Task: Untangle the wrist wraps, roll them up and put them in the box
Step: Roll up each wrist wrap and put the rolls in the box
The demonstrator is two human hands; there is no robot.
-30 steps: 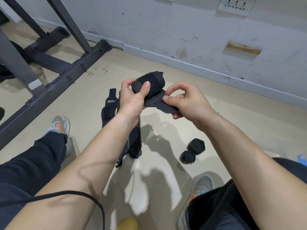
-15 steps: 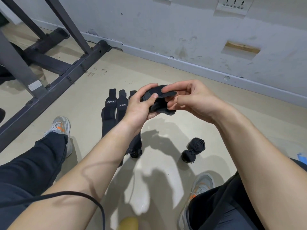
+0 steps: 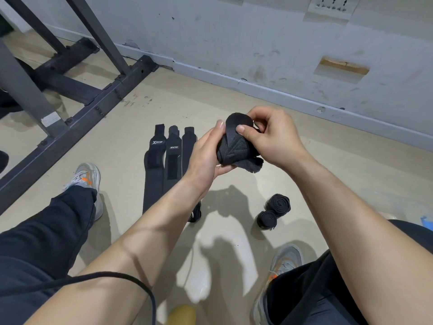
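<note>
Black fabric wrist wrap, mostly rolled point(image 3: 235, 146), held above beige floor point(image 3: 328, 170), between both hands. Left hand point(image 3: 206, 158) cupping roll from below and left side, fingers closed against it. Right hand point(image 3: 269, 137) gripping from right, thumb point(image 3: 243, 132) pressed on top layer, fingers curled round far end. Fuzzy loose tail point(image 3: 254, 164) hanging under roll. Left of roll: three flat black wraps point(image 3: 167, 160) side by side on floor. Below right of roll: two finished black rolls point(image 3: 273, 211) touching each other. Box not seen.
</note>
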